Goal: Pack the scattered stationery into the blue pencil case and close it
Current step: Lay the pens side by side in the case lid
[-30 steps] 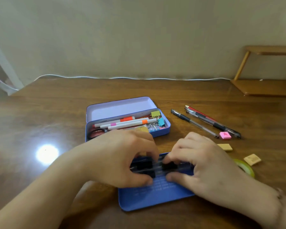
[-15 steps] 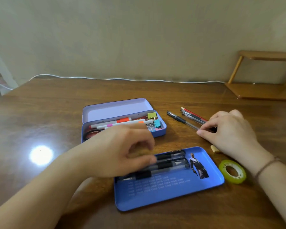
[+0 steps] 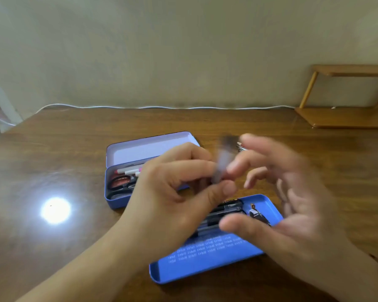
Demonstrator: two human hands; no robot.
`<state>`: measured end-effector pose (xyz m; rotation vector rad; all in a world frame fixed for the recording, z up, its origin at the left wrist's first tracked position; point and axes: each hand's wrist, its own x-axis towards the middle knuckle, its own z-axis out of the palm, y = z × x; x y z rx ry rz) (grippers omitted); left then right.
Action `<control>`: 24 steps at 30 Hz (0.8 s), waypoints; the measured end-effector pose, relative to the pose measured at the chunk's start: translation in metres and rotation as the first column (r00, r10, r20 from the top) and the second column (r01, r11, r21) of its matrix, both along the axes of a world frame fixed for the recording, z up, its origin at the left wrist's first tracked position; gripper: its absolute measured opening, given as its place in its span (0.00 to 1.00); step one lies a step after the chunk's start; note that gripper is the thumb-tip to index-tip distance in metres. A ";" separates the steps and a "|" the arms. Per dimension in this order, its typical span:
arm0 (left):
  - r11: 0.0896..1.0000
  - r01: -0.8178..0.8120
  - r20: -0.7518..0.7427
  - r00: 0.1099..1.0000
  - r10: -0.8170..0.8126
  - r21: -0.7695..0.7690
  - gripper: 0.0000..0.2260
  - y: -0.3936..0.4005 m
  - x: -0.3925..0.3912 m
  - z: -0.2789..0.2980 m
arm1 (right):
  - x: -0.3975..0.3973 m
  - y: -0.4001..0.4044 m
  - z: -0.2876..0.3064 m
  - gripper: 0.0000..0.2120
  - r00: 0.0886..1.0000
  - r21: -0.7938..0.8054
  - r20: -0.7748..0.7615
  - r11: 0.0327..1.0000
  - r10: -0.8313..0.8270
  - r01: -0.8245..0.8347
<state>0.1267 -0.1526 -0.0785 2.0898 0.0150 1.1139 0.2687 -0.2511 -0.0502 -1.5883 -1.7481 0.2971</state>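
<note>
The left hand [image 3: 172, 192] has lifted off the pens [image 3: 225, 211] it was pressing half a second ago and now hangs above the blue tray [image 3: 205, 258], its fingers [image 3: 190, 168] and thumb curled round a blurred pen [image 3: 222, 164] that stands nearly upright between the two hands. The right hand [image 3: 292, 199] has come in from the far right of the surface [image 3: 52, 153], where it was touching the loose pens, and is now raised just beside the left; its fingers [image 3: 251, 158] are spread apart and relaxed, one tip close to the blurred pen, though the motion blur hides whether it touches. A few metallic tips of the loose pens [image 3: 241, 147] show behind the right hand; the rest of them is hidden. The blue tray lies where it lay, near edge toward the person, with the dark pens along its far side and a small printed figure [image 3: 256, 214] at their right end. Behind it the blue pencil case [image 3: 118, 199] stands open, its lid [image 3: 148, 149] tipped back, with scissors [image 3: 120, 186] and white markers [image 3: 129, 170] inside, the right half covered by the left hand. A white cable [image 3: 140, 107] runs along the wall, a wooden shelf [image 3: 347, 116] stands at the far right, and a bright light spot [image 3: 55, 210] glares on the surface at the left
</note>
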 end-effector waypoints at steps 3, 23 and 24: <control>0.941 0.210 0.062 0.978 -0.201 -0.264 0.06 0.001 0.003 -0.002 | -0.001 -0.019 -0.026 0.16 0.980 0.382 0.046 0.910 -0.193 0.161; 0.982 0.146 -0.596 0.801 -0.048 0.116 0.07 0.050 -0.024 0.003 | 0.032 -0.036 -0.033 0.14 0.949 -0.268 0.316 0.959 -0.004 0.093; 0.971 0.169 -0.632 0.775 -0.026 0.167 0.07 0.049 -0.024 0.002 | 0.030 -0.035 -0.033 0.14 0.942 -0.263 0.336 0.959 -0.014 0.108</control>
